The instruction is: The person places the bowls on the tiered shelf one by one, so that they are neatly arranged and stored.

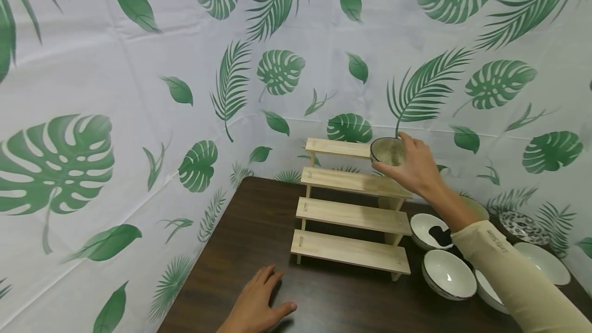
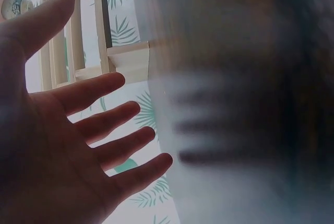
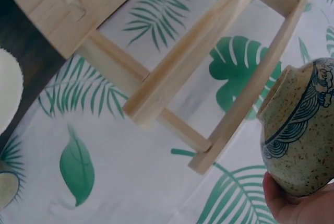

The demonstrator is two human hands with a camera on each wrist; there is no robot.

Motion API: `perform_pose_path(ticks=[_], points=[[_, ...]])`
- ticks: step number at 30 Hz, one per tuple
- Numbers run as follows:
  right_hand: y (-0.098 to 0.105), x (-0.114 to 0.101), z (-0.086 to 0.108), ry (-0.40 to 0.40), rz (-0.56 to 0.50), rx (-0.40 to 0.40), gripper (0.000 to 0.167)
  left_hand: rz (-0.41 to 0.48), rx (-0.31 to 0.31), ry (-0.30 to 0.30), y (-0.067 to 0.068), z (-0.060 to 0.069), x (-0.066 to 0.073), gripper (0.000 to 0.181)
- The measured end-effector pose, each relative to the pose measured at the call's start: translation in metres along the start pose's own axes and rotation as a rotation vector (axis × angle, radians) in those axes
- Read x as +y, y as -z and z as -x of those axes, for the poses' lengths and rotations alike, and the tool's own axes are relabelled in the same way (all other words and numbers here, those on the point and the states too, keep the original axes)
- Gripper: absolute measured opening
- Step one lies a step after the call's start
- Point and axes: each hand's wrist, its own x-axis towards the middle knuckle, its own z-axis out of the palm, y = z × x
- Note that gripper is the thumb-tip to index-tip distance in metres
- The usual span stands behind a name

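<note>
Head view: speckled bowl (image 1: pixel 385 152) gripped in right hand (image 1: pixel 413 165), between thumb and fingers; left hand (image 1: pixel 259 299) spread.

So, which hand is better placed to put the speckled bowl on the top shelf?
Right hand, probably: it holds the speckled bowl near the top shelf, while the left hand is empty, down near the bottom shelf.

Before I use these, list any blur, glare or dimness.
Left wrist: right half heavily blurred, left hand dim; head: pale sheen on the dark table, small highlight in a white bowl; right wrist: held bowl fairly sharp, its pattern readable.
</note>
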Motion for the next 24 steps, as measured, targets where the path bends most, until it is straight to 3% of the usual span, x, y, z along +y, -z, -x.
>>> perform_pose_path(ticks=[24], points=[[-0.019,-0.022,-0.028,0.009,-0.042,-0.049,0.109,-0.003,0.015,0.024,0.005,0.003,-0.003,0.082]])
